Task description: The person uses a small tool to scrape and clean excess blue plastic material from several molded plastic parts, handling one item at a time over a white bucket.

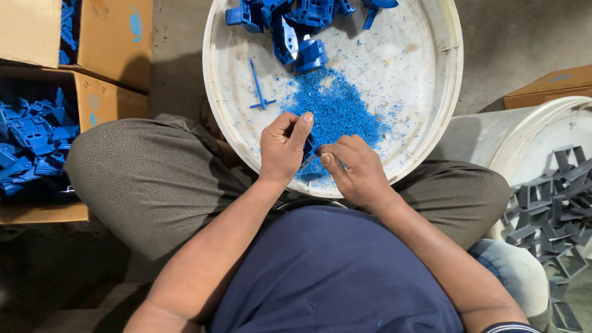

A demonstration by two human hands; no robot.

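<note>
Head view: both forearms rise from the lap to the near rim of a round white tub (pixel 216 92). Left hand (pixel 282 151) is closed in a grip around a small blue plastic part (pixel 311 148), thumb and forefinger pinched on it. Right hand (pixel 357 172) is closed beside it, fingertips touching the same part; whether it holds a blade cannot be told. Blue shavings (pixel 336 111) lie heaped just beyond the hands, and more blue parts (pixel 296 31) sit at the far rim. A cardboard box of blue parts (pixel 31 142) stands at left, grey frames (pixel 549 209) at right. Risk, as judged: fingers lie close together, so a slip could nick the left thumb; shavings could spill over the rim.
</note>
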